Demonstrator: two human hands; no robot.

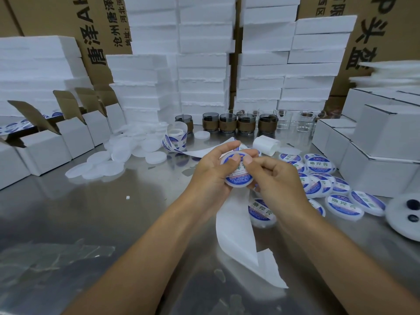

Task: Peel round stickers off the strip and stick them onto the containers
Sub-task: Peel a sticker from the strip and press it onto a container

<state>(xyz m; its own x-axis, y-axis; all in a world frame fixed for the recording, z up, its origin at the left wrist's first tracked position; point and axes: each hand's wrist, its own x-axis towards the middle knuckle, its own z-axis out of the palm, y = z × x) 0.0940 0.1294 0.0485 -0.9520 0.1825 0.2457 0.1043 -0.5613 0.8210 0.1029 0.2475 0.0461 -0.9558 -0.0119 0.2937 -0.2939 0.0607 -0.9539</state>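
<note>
**Steel bench: sticker pressed onto container**

Steel table (68,223) carries the peeled white backing strip (236,235) nearest, trailing under the hands. Left hand (211,171) grips a round white container (238,176) held above the table. Right hand (277,178) pinches its edge, thumb on the blue sticker (237,178). Labelled containers (318,164) lie to the right, blank containers (118,153) to the left. Sticker roll (175,137) sits behind, then glass cups (227,123) and foam boxes (202,60).

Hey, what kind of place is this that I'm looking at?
Probably a small packing or labelling workshop. White foam boxes and printed cartons are stacked behind a steel table, labelled containers lie piled on the right, and the left hand and right hand hold another container.
</note>
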